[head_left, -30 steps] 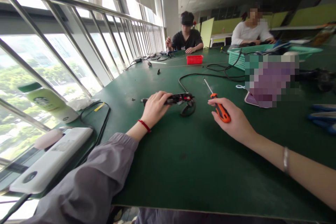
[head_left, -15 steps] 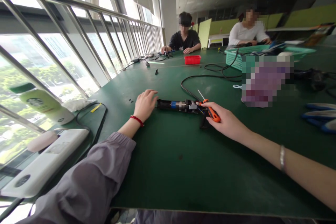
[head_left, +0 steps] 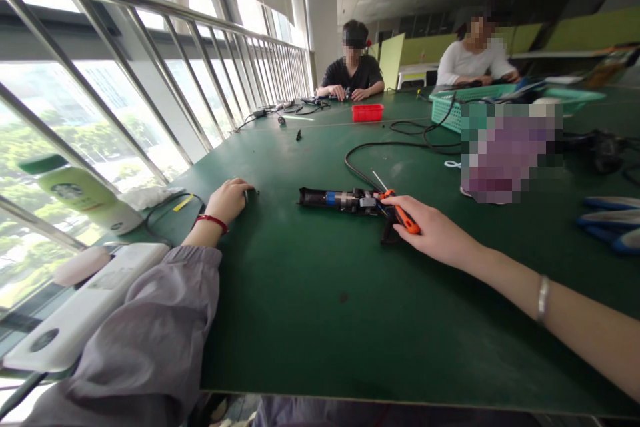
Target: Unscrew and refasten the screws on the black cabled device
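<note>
A long dark device point(head_left: 343, 200) with a blue band and exposed parts lies on the green table point(head_left: 325, 307), its black cable point(head_left: 360, 150) looping away behind it. My right hand point(head_left: 433, 233) holds an orange-handled screwdriver point(head_left: 400, 213) beside the device's right end. My left hand point(head_left: 229, 200) rests on the table to the left, fingers curled over small dark bits point(head_left: 250, 195); what they pinch is hidden.
A white power bank point(head_left: 80, 310) and a green-white bottle point(head_left: 85, 197) lie at the left edge by the window railing. A red bin point(head_left: 367, 113), a green basket point(head_left: 450, 110) and cables sit farther back. Two people work at the far end. Blue objects point(head_left: 610, 220) lie right.
My left hand let go of the device and moved left to the small bits. My right hand brought the screwdriver against the device's right end, and the device now lies flat, stretched out.
</note>
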A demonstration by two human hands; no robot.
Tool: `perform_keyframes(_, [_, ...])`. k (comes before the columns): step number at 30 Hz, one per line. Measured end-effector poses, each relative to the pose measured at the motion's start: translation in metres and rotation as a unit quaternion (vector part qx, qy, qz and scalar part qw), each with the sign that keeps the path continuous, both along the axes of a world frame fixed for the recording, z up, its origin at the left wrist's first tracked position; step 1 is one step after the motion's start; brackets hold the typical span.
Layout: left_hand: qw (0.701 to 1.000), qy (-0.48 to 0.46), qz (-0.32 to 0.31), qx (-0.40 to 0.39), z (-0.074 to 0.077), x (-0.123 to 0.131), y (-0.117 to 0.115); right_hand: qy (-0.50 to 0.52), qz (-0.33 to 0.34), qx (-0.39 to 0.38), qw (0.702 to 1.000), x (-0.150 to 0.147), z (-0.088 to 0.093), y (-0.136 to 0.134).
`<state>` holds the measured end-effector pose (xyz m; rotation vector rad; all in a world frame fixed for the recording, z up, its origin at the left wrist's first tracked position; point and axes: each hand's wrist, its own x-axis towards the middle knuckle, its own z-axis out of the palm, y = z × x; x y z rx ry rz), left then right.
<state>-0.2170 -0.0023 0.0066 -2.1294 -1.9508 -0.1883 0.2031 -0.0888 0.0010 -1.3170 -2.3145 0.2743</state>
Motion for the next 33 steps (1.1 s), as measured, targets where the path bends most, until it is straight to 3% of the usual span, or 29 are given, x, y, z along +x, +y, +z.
perform_keyframes(10, [0.999, 0.007, -0.040, 0.012, 0.003, 0.032, -0.003, -0.001, 0.005, -0.006, 1.000, 0.000, -0.001, 0.001])
perform_keyframes(21, [0.995, 0.090, -0.031, 0.009, 0.004, 0.036, -0.002, -0.004, 0.005, -0.019, 1.000, 0.001, -0.002, 0.001])
perform_keyframes(24, [0.998, 0.031, -0.031, 0.046, 0.005, 0.035, -0.002, -0.003, 0.007, -0.002, 1.000, 0.000, -0.005, 0.002])
perform_keyframes(27, [0.981, -0.124, -0.034, 0.147, 0.011, 0.046, -0.006, 0.010, 0.015, 0.011, 1.000, -0.003, -0.005, 0.000])
perform_keyframes(30, [0.923, -0.289, -0.098, 0.235, 0.020, 0.083, -0.019, 0.058, 0.038, 0.007, 0.998, -0.008, -0.002, -0.006])
perform_keyframes(33, [0.896, -0.297, -0.268, 0.193, 0.021, 0.132, -0.039, 0.097, 0.060, -0.012, 0.993, -0.011, 0.000, -0.013])
